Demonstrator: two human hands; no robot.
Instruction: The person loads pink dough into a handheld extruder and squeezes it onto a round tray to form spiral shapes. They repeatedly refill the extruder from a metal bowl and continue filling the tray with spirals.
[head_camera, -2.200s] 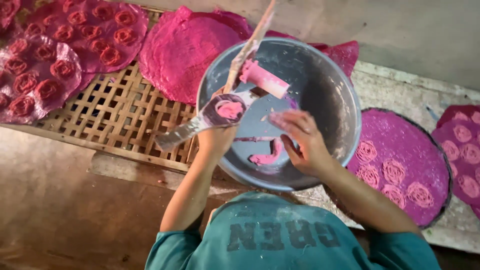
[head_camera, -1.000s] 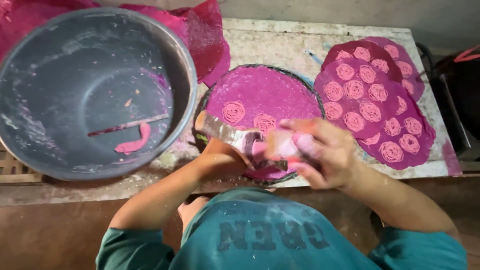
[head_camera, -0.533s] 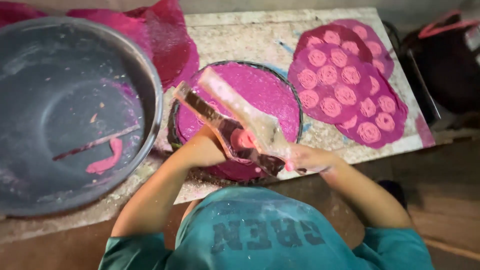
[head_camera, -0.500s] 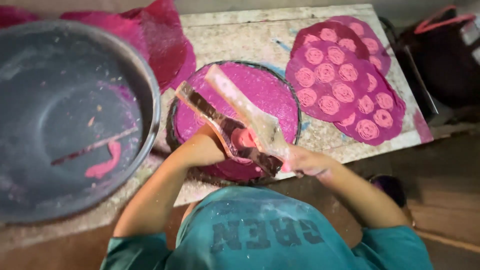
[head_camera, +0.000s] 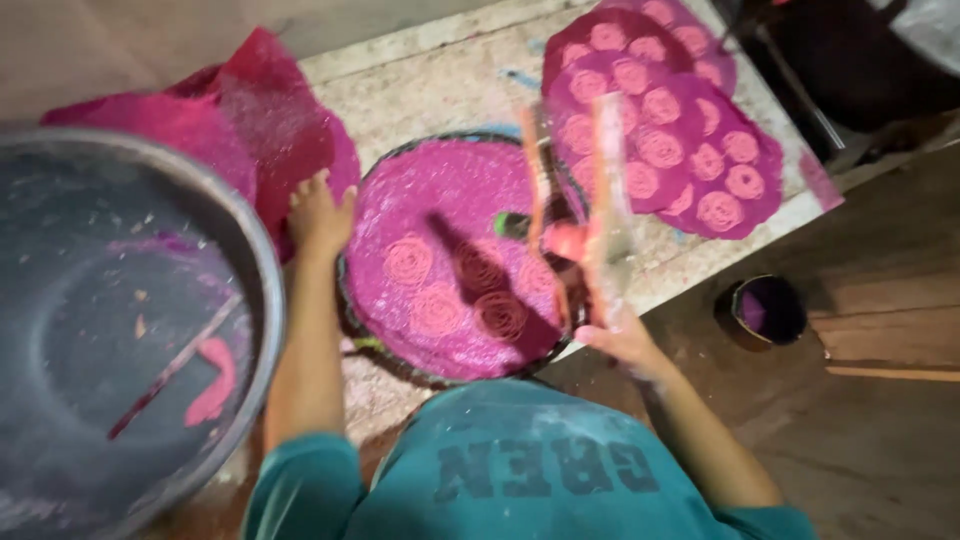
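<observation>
My left hand (head_camera: 318, 212) lay flat, fingers together, on the far-left rim of the round tray (head_camera: 352, 318), touching it. My right hand (head_camera: 622, 338) was clamped on a blurred tool (head_camera: 605, 215), a long stick-like thing with pink paste on it, held upright over the tray's right edge. The pink sheet (head_camera: 450, 265) filling the tray sat in the middle of the stone slab (head_camera: 440, 90), between the big metal basin (head_camera: 130, 320) on the left and a stack of finished sheets (head_camera: 660, 130) on the far right. I judged the work about half done: some five spiral rosettes (head_camera: 500, 313) lay across the near half, while the far half was bare. The sheet looked wet, grainy and bright magenta, its spirals paler. A small dark cup (head_camera: 762, 310) stood on the floor at right.
</observation>
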